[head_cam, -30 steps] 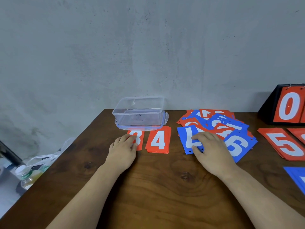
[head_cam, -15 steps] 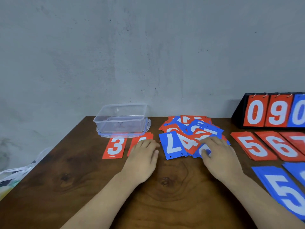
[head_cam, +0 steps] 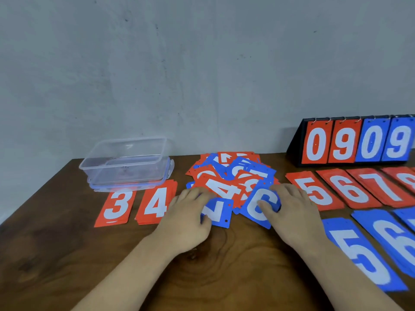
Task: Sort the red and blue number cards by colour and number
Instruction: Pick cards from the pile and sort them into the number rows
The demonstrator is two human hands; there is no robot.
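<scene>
Working both hands at the 6 o'clock edge of the mixed card pile [head_cam: 233, 173] on the tabletop [head_cam: 67, 254].
Left hand [head_cam: 188, 218]: grip closed on a loose blue card [head_cam: 219, 212], thumb at its near left edge, fingers over its far left corner. Right hand [head_cam: 292, 216]: grip closed on the blue 6 card [head_cam: 256, 212], thumb flat on the digit, fingers curled over its right edge. Both cards lie at the pile's 6 o'clock side, partly under a red 4 card [head_cam: 221, 189]. From the pile: red 3 stack [head_cam: 115, 206] and red 4 stack [head_cam: 155, 204] at 9 o'clock, side by side; clear container [head_cam: 125, 164] at 10 o'clock, just behind them; red 5 stack [head_cam: 314, 191], red 6 stack [head_cam: 350, 189] and red 7 stack [head_cam: 381, 185] at 3 o'clock; blue 5 stack [head_cam: 359, 254] and blue 6 stack [head_cam: 395, 239] at 4 o'clock; flip scoreboard [head_cam: 359, 142] at 2 o'clock, reading 0 9 0 9.
</scene>
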